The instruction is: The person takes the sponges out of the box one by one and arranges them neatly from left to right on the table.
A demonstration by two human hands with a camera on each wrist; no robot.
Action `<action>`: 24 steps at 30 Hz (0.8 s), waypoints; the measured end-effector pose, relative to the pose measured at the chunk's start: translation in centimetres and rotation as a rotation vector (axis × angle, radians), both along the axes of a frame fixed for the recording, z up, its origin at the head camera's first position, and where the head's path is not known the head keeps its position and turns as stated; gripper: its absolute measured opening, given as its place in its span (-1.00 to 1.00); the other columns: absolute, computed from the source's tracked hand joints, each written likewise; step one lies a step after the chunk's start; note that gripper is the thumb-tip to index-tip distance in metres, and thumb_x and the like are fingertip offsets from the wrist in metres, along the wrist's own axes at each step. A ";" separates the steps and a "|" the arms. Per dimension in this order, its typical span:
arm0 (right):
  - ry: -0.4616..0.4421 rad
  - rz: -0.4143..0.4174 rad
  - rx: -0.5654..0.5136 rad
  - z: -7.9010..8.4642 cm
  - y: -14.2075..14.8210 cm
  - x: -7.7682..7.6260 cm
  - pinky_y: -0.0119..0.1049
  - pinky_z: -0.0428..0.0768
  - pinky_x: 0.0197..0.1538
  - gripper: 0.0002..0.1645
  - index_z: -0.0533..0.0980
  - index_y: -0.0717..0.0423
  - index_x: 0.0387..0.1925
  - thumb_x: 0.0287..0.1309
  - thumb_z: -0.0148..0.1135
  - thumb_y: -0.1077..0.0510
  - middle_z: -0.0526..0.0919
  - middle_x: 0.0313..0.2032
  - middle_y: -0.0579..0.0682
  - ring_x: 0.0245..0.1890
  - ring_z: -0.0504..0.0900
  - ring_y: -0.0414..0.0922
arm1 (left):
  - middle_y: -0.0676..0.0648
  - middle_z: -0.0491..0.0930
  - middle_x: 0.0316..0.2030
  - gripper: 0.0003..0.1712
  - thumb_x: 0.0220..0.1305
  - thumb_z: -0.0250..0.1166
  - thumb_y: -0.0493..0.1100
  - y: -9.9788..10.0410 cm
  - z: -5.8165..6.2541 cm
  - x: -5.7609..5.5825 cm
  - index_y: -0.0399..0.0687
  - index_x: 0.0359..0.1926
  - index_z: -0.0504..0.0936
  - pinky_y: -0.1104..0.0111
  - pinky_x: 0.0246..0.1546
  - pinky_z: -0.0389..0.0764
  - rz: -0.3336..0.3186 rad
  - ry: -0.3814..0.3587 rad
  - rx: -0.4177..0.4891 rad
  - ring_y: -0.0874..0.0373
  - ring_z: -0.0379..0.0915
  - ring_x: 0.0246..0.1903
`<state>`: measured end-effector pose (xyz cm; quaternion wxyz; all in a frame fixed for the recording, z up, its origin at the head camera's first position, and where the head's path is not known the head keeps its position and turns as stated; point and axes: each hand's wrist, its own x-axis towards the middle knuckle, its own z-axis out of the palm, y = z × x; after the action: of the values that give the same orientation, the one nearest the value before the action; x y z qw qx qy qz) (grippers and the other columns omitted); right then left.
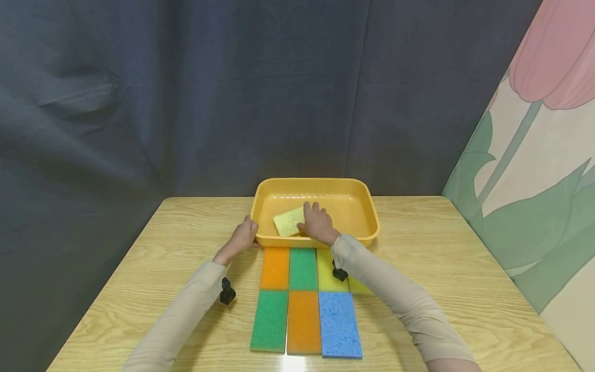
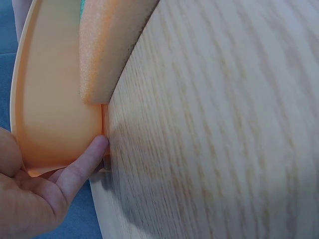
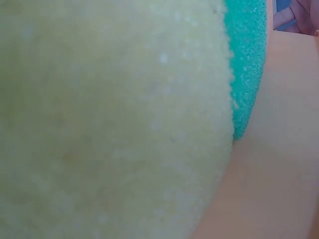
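Observation:
A yellow-orange plastic tray (image 1: 334, 242) stands at the back of the table. My left hand (image 1: 245, 234) holds its front left corner; in the left wrist view the thumb is at the rim and a finger (image 2: 82, 169) lies along the outer wall, low by the tabletop. Inside the tray is a pale yellow sponge (image 1: 287, 222), slightly turned. My right hand (image 1: 318, 223) reaches over the front rim and grips the sponge's right end, thumb toward the near edge and fingers toward the far edge. The right wrist view does not show that hand.
Before the tray, sponges lie in two rows: orange (image 1: 275, 268), green (image 1: 303, 269) and yellow (image 1: 327, 276) behind, green (image 1: 269, 320), orange (image 1: 304, 322) and blue (image 1: 340, 324) in front. Another yellow sponge (image 1: 359, 287) is partly under the right sleeve. A dark curtain (image 1: 279, 93) hangs behind.

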<state>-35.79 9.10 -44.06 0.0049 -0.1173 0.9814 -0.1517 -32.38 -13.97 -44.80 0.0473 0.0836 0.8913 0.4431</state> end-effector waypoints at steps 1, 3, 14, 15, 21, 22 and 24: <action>-0.001 -0.002 -0.024 0.0 0.0 0.0 -0.13 0.53 -0.43 -0.41 0.27 0.24 0.08 0.29 0.30 -0.04 0.40 -0.07 0.28 -0.34 0.47 0.14 | -0.43 0.46 -0.19 -0.63 0.57 -0.20 -0.23 0.0 0.0 0.0 -0.55 0.12 0.19 0.23 -0.34 0.75 -0.001 0.002 -0.003 -0.21 0.58 -0.20; -0.004 -0.006 -0.063 0.0 0.0 -0.1 -0.19 0.47 -0.50 -0.37 0.21 0.24 0.11 0.29 0.31 -0.02 0.36 -0.05 0.28 -0.38 0.43 0.11 | -0.43 0.46 -0.20 -0.63 0.57 -0.20 -0.24 0.0 0.0 0.0 -0.56 0.12 0.18 0.23 -0.34 0.75 -0.002 0.006 -0.008 -0.21 0.58 -0.20; 0.040 0.019 -0.194 0.2 0.0 -0.1 -0.19 0.64 -0.27 0.03 -0.04 0.42 0.45 0.23 0.37 0.10 0.19 0.25 0.48 -0.08 0.51 0.16 | -0.43 0.46 -0.17 -0.64 0.57 -0.23 -0.23 0.0 0.1 0.0 -0.51 0.12 0.20 0.23 -0.32 0.75 0.017 -0.013 -0.002 -0.20 0.59 -0.19; 0.056 0.024 -0.184 0.3 0.0 -0.1 -0.18 0.65 -0.23 0.00 0.01 0.47 0.42 0.23 0.38 0.11 0.20 0.24 0.49 -0.06 0.50 0.17 | -0.42 0.46 -0.17 -0.64 0.57 -0.23 -0.23 0.0 0.1 0.0 -0.51 0.12 0.21 0.23 -0.33 0.75 0.019 -0.016 0.000 -0.21 0.59 -0.19; 0.152 0.043 -0.108 0.6 0.2 0.0 -0.09 0.56 -0.08 -0.34 0.36 0.50 0.13 0.19 0.41 0.12 0.39 0.03 0.39 -0.06 0.44 0.17 | -0.30 0.44 -0.30 -0.76 0.57 -0.20 -0.24 0.1 0.0 -0.3 -0.40 -0.03 0.23 0.25 -0.37 0.75 0.031 -0.012 -0.017 -0.15 0.58 -0.26; 0.163 0.045 -0.098 0.7 0.2 0.0 -0.07 0.54 -0.02 -0.33 0.37 0.48 0.14 0.19 0.41 0.11 0.42 0.02 0.38 -0.04 0.44 0.18 | -0.28 0.44 -0.31 -0.77 0.57 -0.20 -0.23 0.1 0.0 -0.3 -0.39 -0.04 0.23 0.26 -0.37 0.75 0.032 -0.013 -0.020 -0.14 0.58 -0.27; 0.179 0.049 -0.085 0.7 0.3 -0.1 -0.02 0.51 0.09 -0.26 0.34 0.45 0.22 0.18 0.42 0.09 0.47 0.05 0.38 0.02 0.46 0.20 | -0.27 0.43 -0.33 -0.77 0.57 -0.20 -0.23 0.1 0.1 -0.3 -0.38 -0.04 0.23 0.25 -0.38 0.75 0.037 -0.021 -0.017 -0.13 0.58 -0.29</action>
<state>-35.85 9.39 -43.33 -0.0842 -0.1544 0.9674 -0.1820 -32.64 -13.88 -44.70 0.0494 0.0622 0.8959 0.4371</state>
